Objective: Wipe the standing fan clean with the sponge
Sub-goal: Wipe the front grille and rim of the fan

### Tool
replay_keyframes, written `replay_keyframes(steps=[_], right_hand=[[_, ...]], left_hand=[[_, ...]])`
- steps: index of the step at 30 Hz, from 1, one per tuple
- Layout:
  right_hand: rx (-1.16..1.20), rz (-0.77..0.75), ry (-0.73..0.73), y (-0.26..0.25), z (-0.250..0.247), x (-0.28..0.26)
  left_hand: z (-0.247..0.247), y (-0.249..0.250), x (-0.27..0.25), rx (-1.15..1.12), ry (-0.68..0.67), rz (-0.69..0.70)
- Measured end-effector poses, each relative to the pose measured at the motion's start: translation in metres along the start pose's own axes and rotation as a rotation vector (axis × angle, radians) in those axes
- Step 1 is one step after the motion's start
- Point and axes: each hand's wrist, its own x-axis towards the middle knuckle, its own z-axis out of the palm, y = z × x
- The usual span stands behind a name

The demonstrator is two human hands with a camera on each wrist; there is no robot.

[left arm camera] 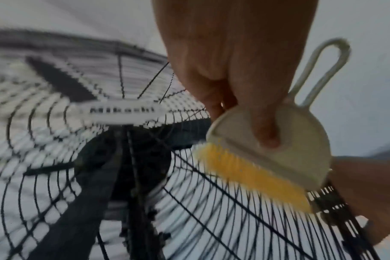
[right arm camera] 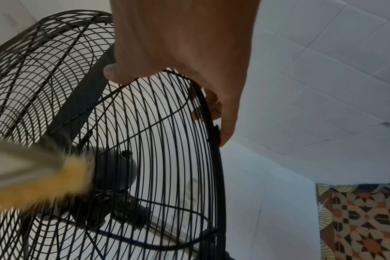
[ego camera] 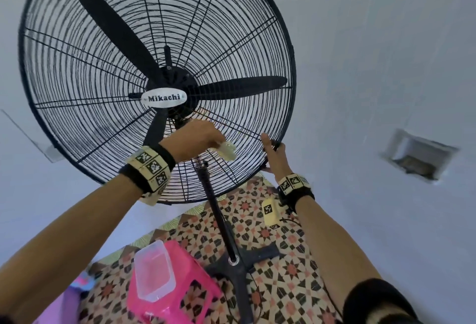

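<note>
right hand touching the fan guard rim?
Touching. Right wrist view: the right hand wraps the fan guard rim, thumb on the front wires, fingers behind.

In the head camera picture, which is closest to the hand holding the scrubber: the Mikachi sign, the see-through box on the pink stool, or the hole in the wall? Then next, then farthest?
From the left hand:
1. Mikachi sign, just above it at the fan's middle.
2. See-through box, down below on the pink stool.
3. Hole in the wall, far off to the right.

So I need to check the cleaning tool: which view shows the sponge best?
Left wrist: the sponge shows close, yellow edge under a cream holder gripped by the left hand. The head view shows only a small pale piece; the right wrist view, a blur.
</note>
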Motion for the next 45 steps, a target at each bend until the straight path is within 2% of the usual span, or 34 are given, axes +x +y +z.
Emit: replay_keyframes(steps=[1, 2, 5, 7, 9, 12, 13, 15, 17, 19, 21, 23, 24, 26, 28, 30, 32, 35, 37, 39, 43, 45], right_hand=[[0.002, -0.002, -0.003, 0.000, 0.000, -0.001], [0.000, -0.001, -0.008, 0.001, 0.001, -0.001], [-0.013, -0.005, -0.017, -0.001, -0.001, -0.001], [-0.018, -0.012, -0.018, -0.001, -0.003, -0.001], [-0.007, -0.007, -0.029, -0.001, -0.003, -0.002], [0.009, 0.008, -0.027, 0.000, -0.003, -0.002], [0.009, 0.009, -0.023, 0.002, -0.002, 0.000], [0.009, 0.003, -0.017, 0.004, -0.001, 0.002], [0.007, 0.005, -0.006, 0.005, -0.001, 0.003], [0.000, 0.005, -0.003, 0.005, -0.001, 0.004], [-0.004, 0.006, -0.014, 0.005, -0.001, 0.004], [0.008, 0.016, -0.018, 0.005, -0.002, 0.003], [0.012, 0.020, -0.020, 0.005, -0.001, 0.002], [0.013, 0.022, -0.022, 0.005, 0.000, 0.003], [0.013, 0.024, -0.020, 0.005, -0.001, 0.003], [0.005, 0.022, -0.021, 0.005, -0.001, 0.002], [0.002, 0.023, -0.026, 0.004, -0.001, 0.001], [0.015, 0.029, -0.029, 0.005, -0.001, 0.001], [0.027, 0.037, -0.031, 0.007, 0.001, 0.001], [0.029, 0.036, -0.027, 0.007, 0.002, -0.002], [0.007, 0.056, -0.054, 0.009, 0.001, -0.008], [0.000, 0.071, -0.091, 0.007, 0.000, -0.013]], left_hand=[[-0.002, -0.001, 0.001, 0.024, -0.045, -0.008], [-0.005, 0.000, 0.003, 0.014, -0.025, 0.016], [-0.015, 0.009, 0.015, -0.097, 0.196, 0.100], [-0.012, 0.020, 0.023, -0.106, 0.230, 0.129], [0.005, 0.023, 0.024, -0.059, 0.108, 0.093], [0.021, 0.024, 0.017, 0.070, -0.241, -0.012], [0.020, 0.022, 0.014, 0.077, -0.281, -0.025], [0.016, 0.019, 0.012, 0.011, -0.161, 0.015], [0.013, 0.018, 0.013, -0.012, 0.074, 0.100], [0.014, 0.020, 0.014, -0.006, 0.172, 0.153], [0.019, 0.017, 0.013, -0.007, 0.081, 0.144], [0.019, 0.015, 0.014, 0.027, -0.129, 0.074], [0.016, 0.015, 0.015, 0.039, -0.172, 0.054], [0.012, 0.015, 0.018, 0.005, -0.076, 0.080], [0.010, 0.017, 0.022, -0.028, 0.104, 0.140], [0.014, 0.022, 0.021, -0.021, 0.173, 0.184], [0.025, 0.023, 0.014, -0.003, 0.141, 0.202], [0.034, 0.016, -0.001, -0.013, -0.036, 0.146], [0.031, 0.013, -0.008, -0.005, -0.102, 0.120], [0.025, 0.018, -0.008, -0.003, -0.069, 0.150], [0.025, 0.039, 0.009, -0.022, 0.145, 0.241], [0.037, 0.039, 0.011, -0.002, 0.133, 0.227]])
